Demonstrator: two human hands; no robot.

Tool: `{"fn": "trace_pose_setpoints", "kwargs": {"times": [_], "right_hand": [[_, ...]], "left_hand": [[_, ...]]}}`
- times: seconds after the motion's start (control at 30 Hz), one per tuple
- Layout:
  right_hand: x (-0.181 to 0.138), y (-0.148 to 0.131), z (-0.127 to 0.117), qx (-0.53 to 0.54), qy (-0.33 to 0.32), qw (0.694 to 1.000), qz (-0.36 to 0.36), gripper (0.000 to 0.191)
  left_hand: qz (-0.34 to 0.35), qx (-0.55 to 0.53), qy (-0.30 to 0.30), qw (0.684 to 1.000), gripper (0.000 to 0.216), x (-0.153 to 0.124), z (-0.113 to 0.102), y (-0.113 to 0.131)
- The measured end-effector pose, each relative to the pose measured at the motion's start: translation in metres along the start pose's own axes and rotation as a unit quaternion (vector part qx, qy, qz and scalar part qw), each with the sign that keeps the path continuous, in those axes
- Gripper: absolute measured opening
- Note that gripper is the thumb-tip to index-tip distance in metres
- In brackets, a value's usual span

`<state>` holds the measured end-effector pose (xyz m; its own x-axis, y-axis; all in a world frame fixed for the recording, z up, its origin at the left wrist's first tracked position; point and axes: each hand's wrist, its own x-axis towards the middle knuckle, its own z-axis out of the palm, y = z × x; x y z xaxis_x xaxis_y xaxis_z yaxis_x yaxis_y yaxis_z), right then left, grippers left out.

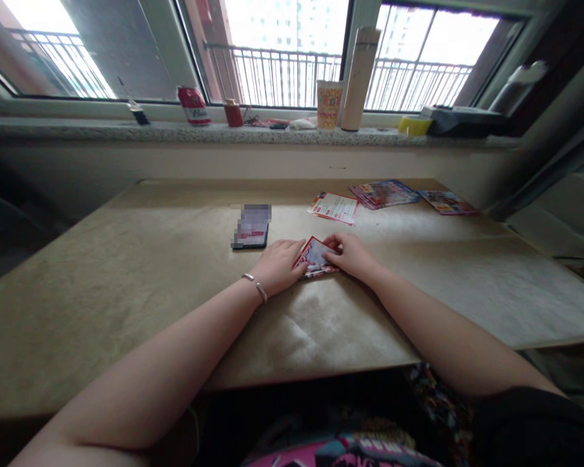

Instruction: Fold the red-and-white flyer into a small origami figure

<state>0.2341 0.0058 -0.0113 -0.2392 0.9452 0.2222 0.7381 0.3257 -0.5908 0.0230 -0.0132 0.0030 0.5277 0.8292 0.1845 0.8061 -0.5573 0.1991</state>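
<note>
A folded paper leaflet, white with a red border and printed figures, lies on the table in front of me. My left hand holds its left side, fingers stretched along the edge and thumb on the lower part. On the opposite side, my right hand grips the paper with curled fingers and the thumb on top. A silver open bangle is on my left wrist. Just beyond my left hand lies a phone, its screen partly blurred out.
Past my hands lie white printed leaflets, a stack of colourful leaflets and another colourful leaflet pile. On the windowsill stand a red can, a paper cup, a tall tube and yellow tape.
</note>
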Motion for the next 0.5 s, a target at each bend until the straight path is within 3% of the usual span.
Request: {"fn": "trace_pose_setpoints", "kwargs": {"times": [0.27,0.5], "right_hand": [[-0.006,-0.014,-0.001,0.115,0.0,0.993,0.028,0.022],[-0.009,-0.021,0.008,0.229,-0.024,0.973,0.016,0.018]], "left_hand": [[-0.037,-0.127,0.043,0.99,0.047,0.0,-0.005,0.003],[-0.079,-0.293,0.124,0.945,0.032,0.001,-0.002,0.009]]}}
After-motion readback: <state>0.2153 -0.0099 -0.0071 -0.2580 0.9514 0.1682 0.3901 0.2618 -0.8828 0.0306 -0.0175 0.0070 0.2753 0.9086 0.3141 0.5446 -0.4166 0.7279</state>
